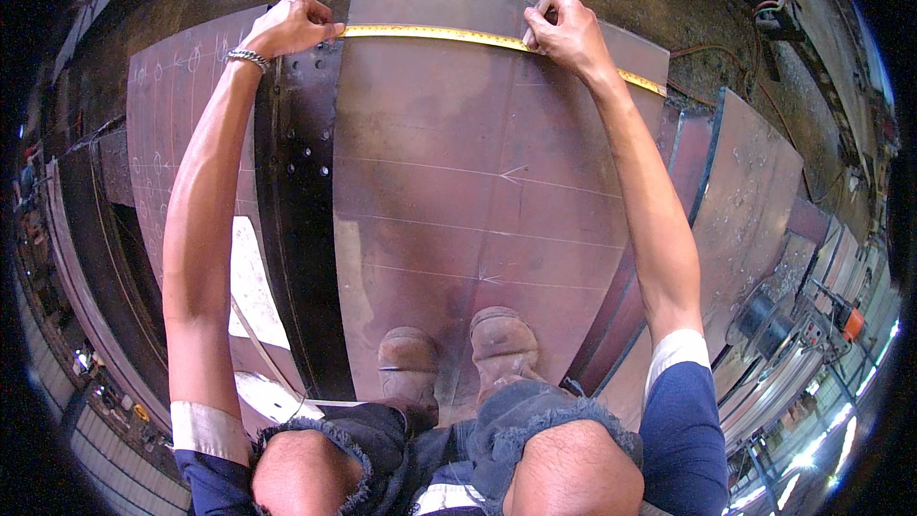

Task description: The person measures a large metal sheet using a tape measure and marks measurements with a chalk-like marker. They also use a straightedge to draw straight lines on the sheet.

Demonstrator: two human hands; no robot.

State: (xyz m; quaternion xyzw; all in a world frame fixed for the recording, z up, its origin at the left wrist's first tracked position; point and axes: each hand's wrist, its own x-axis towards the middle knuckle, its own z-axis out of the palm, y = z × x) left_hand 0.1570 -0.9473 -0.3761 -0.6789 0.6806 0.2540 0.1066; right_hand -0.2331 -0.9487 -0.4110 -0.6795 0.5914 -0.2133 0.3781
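A yellow tape measure blade (430, 33) lies across the far part of a reddish-brown steel plate (420, 110). At the plate's left edge, the fingers of my left hand (289, 27) pinch the end of the tape. My right hand (570, 36) grips a pale marking stick, apparently chalk or soapstone (541, 8), upright beside the tape, its lower end close to the blade. The tape runs on past that hand to the plate's right edge. Thin white lines and arrow marks (511, 175) cross the plate between my arms and my boots (504, 344).
A dark steel beam with bolt holes (304, 158) runs along the plate's left side. Beyond it lies another plate with chalk lines and circles (162, 86). More steel plates (740, 172) and a cable reel (764, 320) are at the right. Hoses (707, 50) trail over the floor.
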